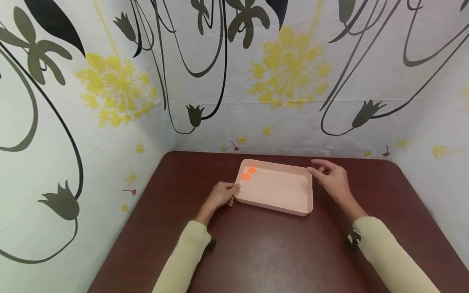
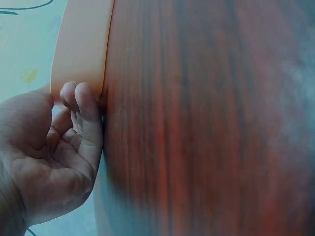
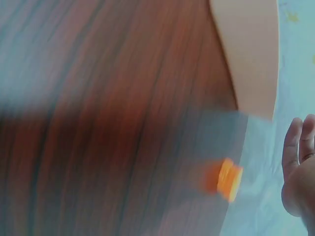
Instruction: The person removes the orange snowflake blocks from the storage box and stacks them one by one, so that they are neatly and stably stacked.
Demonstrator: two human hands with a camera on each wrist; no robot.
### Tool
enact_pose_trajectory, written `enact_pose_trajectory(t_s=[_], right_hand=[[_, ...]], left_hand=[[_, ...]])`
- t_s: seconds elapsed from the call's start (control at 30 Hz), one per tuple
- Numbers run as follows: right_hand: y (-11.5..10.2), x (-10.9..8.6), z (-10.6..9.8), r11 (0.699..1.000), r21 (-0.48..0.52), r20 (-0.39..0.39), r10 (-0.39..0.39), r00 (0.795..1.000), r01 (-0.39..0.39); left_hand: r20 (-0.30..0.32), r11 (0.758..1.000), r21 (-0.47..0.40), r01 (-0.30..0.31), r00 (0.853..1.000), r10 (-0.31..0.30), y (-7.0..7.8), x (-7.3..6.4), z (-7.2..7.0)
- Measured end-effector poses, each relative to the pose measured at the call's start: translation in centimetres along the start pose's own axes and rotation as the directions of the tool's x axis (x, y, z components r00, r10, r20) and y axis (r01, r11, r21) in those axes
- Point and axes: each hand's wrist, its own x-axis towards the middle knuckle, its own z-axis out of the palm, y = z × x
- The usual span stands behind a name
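Note:
A shallow peach tray (image 1: 278, 187) lies on the dark table, its front side slightly turned. Inside its far left corner are two small orange discs, one (image 1: 252, 170) just behind the other (image 1: 246, 176). My left hand (image 1: 221, 194) grips the tray's left end, thumb over the rim and fingers curled outside the wall. Close by the far right corner is my right hand (image 1: 332, 179), thumb tip overlapping the rim in the head view. The right wrist view shows its fingers (image 3: 292, 147) fairly straight and apart from the tray, holding nothing.
An orange, cap-like piece (image 3: 229, 180) stands on the table to the tray's right, hidden in the head view. The reddish-brown wooden table (image 1: 256, 244) ends at a flower-printed cloth (image 1: 227, 89) behind and at both sides.

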Motion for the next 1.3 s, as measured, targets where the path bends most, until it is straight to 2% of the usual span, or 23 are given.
enact_pose_trajectory(t_s=[0.23,0.37,0.47,0.73,1.0,1.2,1.3], right_hand=[[-2.0,0.5,4.0,0.997,0.08,0.069,0.0,0.998,-0.006],[-3.1,0.4,5.9,0.998,0.066,0.124,-0.03,0.992,0.021],[-3.8,0.3,7.2,0.996,0.079,0.157,-0.063,0.986,0.051],[-5.1,-0.3,10.3,0.995,0.099,0.265,-0.053,0.963,0.027],[-5.9,-0.3,12.5,0.985,0.123,0.416,0.058,0.907,-0.119],[-6.8,-0.2,14.3,0.982,0.119,0.431,0.08,0.899,-0.144],[-7.2,-0.2,15.3,0.979,0.118,0.453,0.096,0.886,-0.166]], left_hand=[[0.015,1.0,-0.005,-0.004,1.0,0.004,-0.1,0.1,-0.3],[0.011,1.0,-0.002,-0.011,1.0,0.011,0.2,0.1,-0.3],[0.009,1.0,-0.013,-0.007,1.0,0.007,0.3,0.1,-0.3],[0.013,1.0,-0.019,-0.008,1.0,0.008,-0.2,0.2,-0.2],[0.022,1.0,0.01,-0.01,1.0,0.01,-0.4,0.1,-0.2],[0.025,1.0,-0.002,0.007,1.0,-0.007,-0.4,0.3,-0.1],[0.029,1.0,-0.014,0.009,1.0,-0.009,-0.4,0.4,-0.1]])
